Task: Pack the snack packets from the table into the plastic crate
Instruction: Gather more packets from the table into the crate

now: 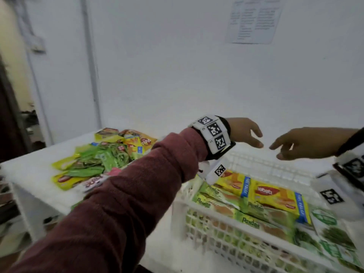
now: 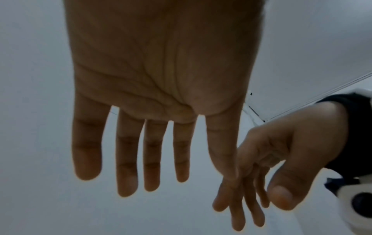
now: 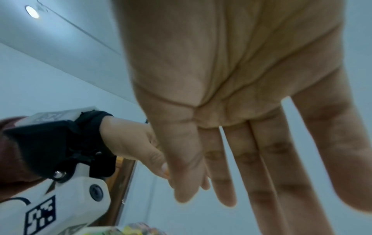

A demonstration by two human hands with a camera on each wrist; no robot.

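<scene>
Snack packets (image 1: 262, 201) fill crate (image 1: 226, 233); both hands hover empty.

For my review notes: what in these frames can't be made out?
- Snack packets on the table: head view, blurred and part-hidden by the sleeve, so uncountable.
- Plastic crate: right side cut off by the edge.
- Wall notice: text too small.
- Wrist views: open left hand and right hand fill them.

The left arm wears a maroon knit sleeve (image 1: 122, 196) ending at a black wrist strap (image 3: 60, 143) that carries a white blocky band (image 1: 211, 134) printed with black-and-white square code markers. Under it hangs a white camera housing (image 3: 66, 198) with a round lens, a silver screw and another marker. The right wrist (image 1: 352, 154) wears a dark cuff and a similar white marked unit.
</scene>
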